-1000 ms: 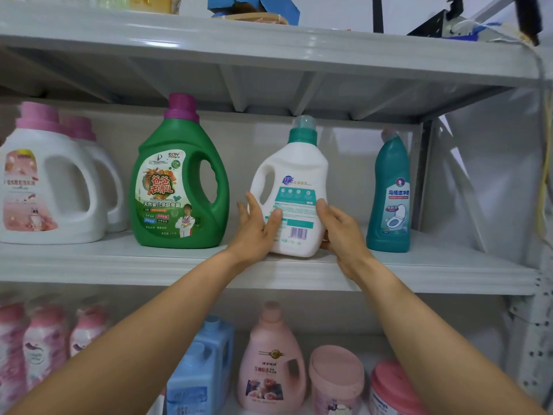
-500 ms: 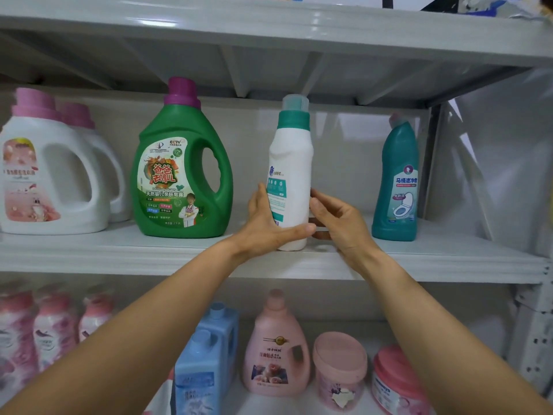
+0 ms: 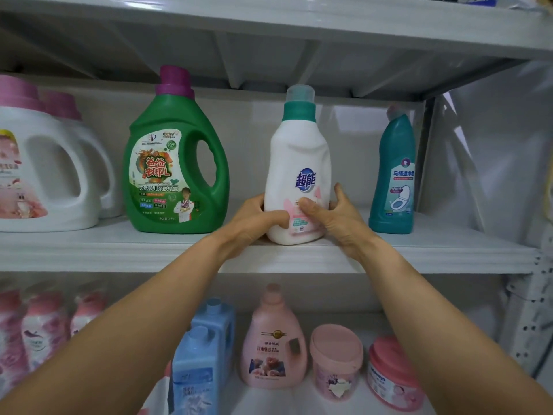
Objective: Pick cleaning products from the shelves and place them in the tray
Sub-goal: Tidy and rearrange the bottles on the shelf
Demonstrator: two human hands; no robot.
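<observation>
Grips the white bottle point(image 3: 299, 163) low down with both hands: left hand point(image 3: 254, 218) curled round the 9 o'clock side, right hand point(image 3: 332, 217) wrapped round the 3 o'clock side, thumb across the label. Holds it upright at the front of the shelf point(image 3: 119, 250), base seemingly resting there, between the green jug point(image 3: 176, 163) at 9 o'clock and the teal bottle point(image 3: 395, 175) at 3 o'clock, apart from both. Shows no tray. Risks tipping the tall bottle forward on lifting, given so low a grip; risks clipping the cap overhead if raised steeply; risks toppling the teal bottle with the right wrist
</observation>
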